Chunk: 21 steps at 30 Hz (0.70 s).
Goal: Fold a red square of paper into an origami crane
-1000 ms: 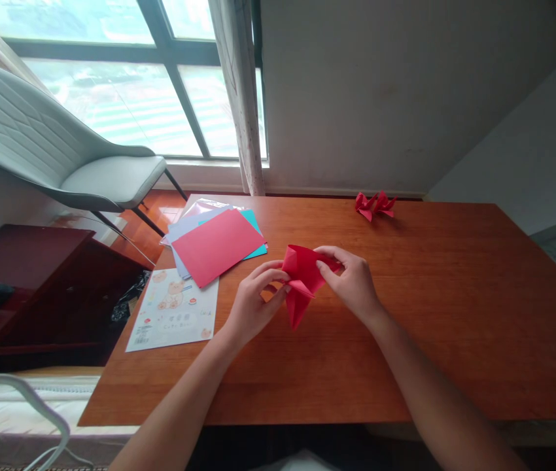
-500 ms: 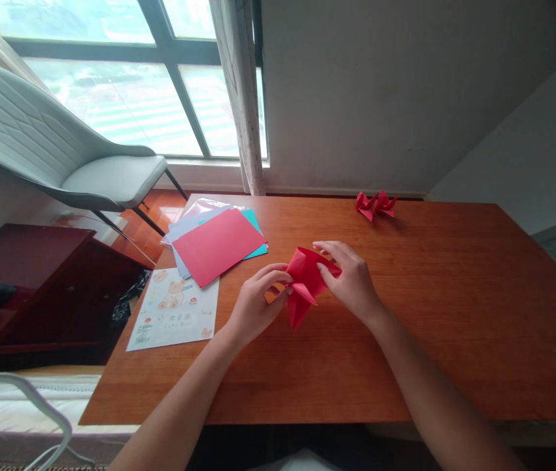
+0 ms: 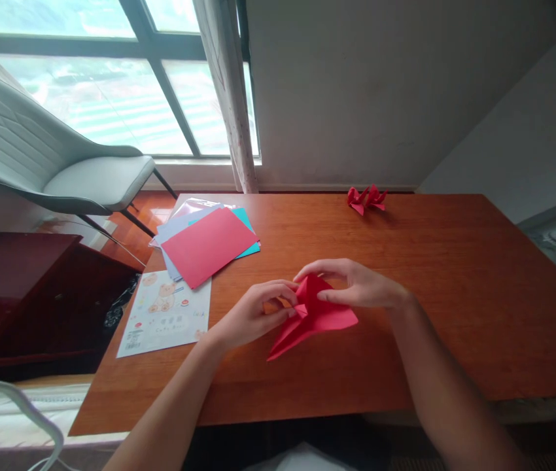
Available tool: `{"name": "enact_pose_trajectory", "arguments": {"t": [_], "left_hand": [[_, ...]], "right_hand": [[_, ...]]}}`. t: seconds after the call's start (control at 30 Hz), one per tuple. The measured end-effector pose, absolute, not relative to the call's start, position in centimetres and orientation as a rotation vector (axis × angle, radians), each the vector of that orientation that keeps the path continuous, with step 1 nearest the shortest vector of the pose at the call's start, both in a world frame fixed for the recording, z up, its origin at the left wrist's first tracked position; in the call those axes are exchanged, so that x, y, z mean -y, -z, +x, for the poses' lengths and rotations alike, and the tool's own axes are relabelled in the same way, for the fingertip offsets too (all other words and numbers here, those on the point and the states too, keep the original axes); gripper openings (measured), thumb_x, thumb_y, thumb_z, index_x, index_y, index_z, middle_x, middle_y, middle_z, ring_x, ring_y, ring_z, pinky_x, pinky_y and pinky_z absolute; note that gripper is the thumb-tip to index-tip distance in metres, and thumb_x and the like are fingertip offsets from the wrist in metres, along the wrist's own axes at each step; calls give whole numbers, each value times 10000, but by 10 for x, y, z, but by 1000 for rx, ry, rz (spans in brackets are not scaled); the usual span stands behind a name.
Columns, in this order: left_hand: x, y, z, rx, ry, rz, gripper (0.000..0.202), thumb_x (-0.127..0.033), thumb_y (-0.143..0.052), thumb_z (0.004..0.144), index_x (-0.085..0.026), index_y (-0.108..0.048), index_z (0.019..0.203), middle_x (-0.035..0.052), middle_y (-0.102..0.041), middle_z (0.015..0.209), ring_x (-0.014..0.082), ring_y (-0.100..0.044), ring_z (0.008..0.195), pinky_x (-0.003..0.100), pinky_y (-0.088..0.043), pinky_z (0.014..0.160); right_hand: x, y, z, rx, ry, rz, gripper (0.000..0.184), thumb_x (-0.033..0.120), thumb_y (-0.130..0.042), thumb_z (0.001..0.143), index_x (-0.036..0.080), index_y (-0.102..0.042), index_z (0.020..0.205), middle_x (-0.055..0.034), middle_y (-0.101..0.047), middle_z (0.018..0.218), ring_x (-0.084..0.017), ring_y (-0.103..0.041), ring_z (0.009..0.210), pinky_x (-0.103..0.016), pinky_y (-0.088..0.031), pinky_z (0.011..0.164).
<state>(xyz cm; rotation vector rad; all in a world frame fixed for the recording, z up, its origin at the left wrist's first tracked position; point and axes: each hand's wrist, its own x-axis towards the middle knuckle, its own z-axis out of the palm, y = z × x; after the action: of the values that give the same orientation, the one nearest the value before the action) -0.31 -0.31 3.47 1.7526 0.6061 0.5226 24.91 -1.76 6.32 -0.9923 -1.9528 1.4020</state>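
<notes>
A partly folded red paper (image 3: 314, 319) lies on the brown wooden table (image 3: 454, 294) in front of me, one pointed flap reaching toward the near left. My left hand (image 3: 251, 315) pinches its left edge between thumb and fingers. My right hand (image 3: 359, 288) arches over its top, thumb and fingertips closed on the upper fold. Both hands rest close together at the table's middle.
A stack of coloured sheets with a red one on top (image 3: 207, 243) lies at the far left of the table. A printed instruction sheet (image 3: 165, 313) sits near it. A finished red folded figure (image 3: 366, 197) stands by the wall. A grey chair (image 3: 52, 163) is beside the window.
The red paper has come down from a raised, opened shape to lie flatter on the table, nearer me. Both hands moved with it, and the view shifted slightly.
</notes>
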Motion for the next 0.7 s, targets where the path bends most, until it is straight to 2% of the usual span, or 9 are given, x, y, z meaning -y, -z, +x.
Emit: {"name": "enact_pose_trajectory", "arguments": {"t": [0.1, 0.3, 0.47, 0.7], "left_hand": [[4, -36, -4, -587, -472, 1668, 157, -293, -613, 921, -149, -675, 932, 141, -650, 1234, 203, -661, 1005, 301, -548, 841], [4, -33, -2, -589, -474, 1610, 166, -306, -615, 920, -155, -681, 933, 152, -607, 1280, 210, -657, 1034, 305, -570, 846], [3, -28, -1, -601, -511, 1647, 122, -258, -626, 910, -163, -693, 947, 145, -575, 1310, 202, -660, 1034, 280, -584, 825], [2, -27, 0, -609, -525, 1716, 177, -236, -656, 893, -187, -713, 1053, 139, -575, 1288, 167, -672, 905, 273, -597, 768]], "right_hand": [[17, -64, 248, 1836, -1509, -1008, 255, 182, -625, 836, 180, -693, 1082, -56, -732, 1075, -195, -678, 1015, -318, -533, 897], [15, -55, 242, 1797, -1430, -1185, 175, 146, -579, 777, 174, -716, 882, -15, -733, 865, -171, -676, 824, -263, -517, 728], [13, -52, 240, 1746, -1321, -1256, 139, 171, -573, 767, 164, -698, 828, 1, -694, 784, -151, -635, 752, -240, -477, 673], [14, -51, 234, 1750, -1082, -1361, 94, 188, -561, 789, 176, -654, 788, 28, -649, 728, -120, -583, 683, -222, -419, 631]]}}
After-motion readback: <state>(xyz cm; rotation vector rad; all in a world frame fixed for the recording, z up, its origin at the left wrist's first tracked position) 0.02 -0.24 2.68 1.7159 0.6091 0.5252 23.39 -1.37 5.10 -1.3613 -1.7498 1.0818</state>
